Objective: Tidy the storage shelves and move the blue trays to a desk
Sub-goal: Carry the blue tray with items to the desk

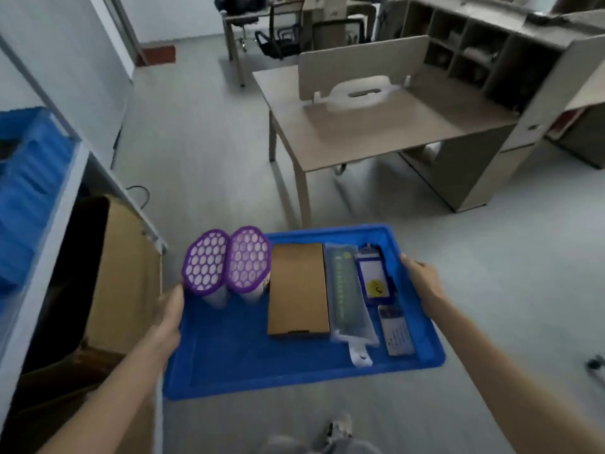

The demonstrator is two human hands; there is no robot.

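Observation:
I carry a blue tray [248, 365] in front of me, above the grey floor. My left hand [168, 314] grips its left rim and my right hand [424, 281] grips its right rim. Inside stand two white containers with purple honeycomb lids [227, 260], beside a flat brown box [298, 290], a long packaged item [347, 293], a blue card holder [375, 280] and a small card [397, 330]. A beige desk [386, 129] stands ahead, across the floor. On the storage shelves [49, 217] at my left sit more blue trays [29, 178].
A white plastic piece [358, 91] lies on the desk against its upright divider panel. A cardboard box [121, 273] sits low in the shelves. Cubby cabinets [474, 50] line the right, and black chairs [281, 37] and another table stand at the back. My shoe [340, 427] shows below the tray.

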